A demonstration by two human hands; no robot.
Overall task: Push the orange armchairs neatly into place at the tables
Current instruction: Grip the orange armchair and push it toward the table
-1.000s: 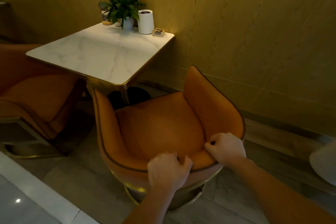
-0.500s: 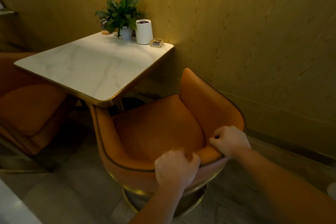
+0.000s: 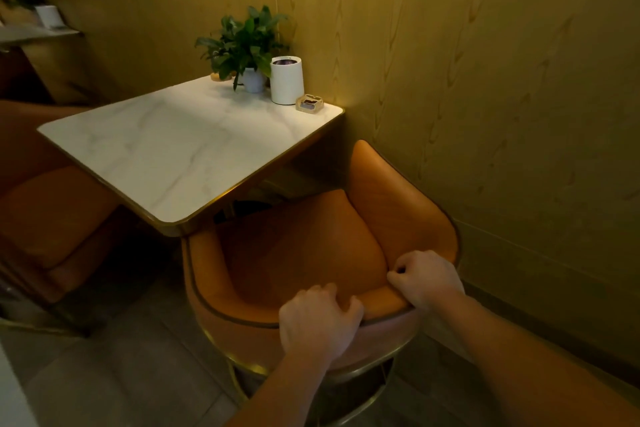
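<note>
— Both hands are clamping the backrest rim of the orange armchair (image 3: 298, 253): I am seeing the left hand (image 3: 320, 317) curled over the middle of the rim, fingers tucked inside, and the right hand (image 3: 424, 279) clenched on the rim further round toward the wall (image 3: 485, 80).

— Which way is the chair lying from the hands?

— Straight ahead and slightly left. The seat is opening away from me toward the table (image 3: 180, 146), so the push line is running from the backrest through the seat to the table's near corner. The left hand is sitting nearer that line; the right one is riding the wall side.

— How close is it?

— The chair's left armrest is sitting right at the gold-edged corner, touching it or just under it; I cannot tell which. The right armrest is rising just beside the table's wall-side edge. I am judging the chair as nearly home but turned a little against the table edge.

— What is differing from a second ago?

— The table's corner is now overlapping the front of the seat, where earlier more of the seat was showing clear of it. The second armchair (image 3: 52, 218) is lying further left in my view, and the potted plant (image 3: 246, 45) and white cylinder (image 3: 286, 80) are sitting lower in it, so my head is coming forward with the push.
</note>
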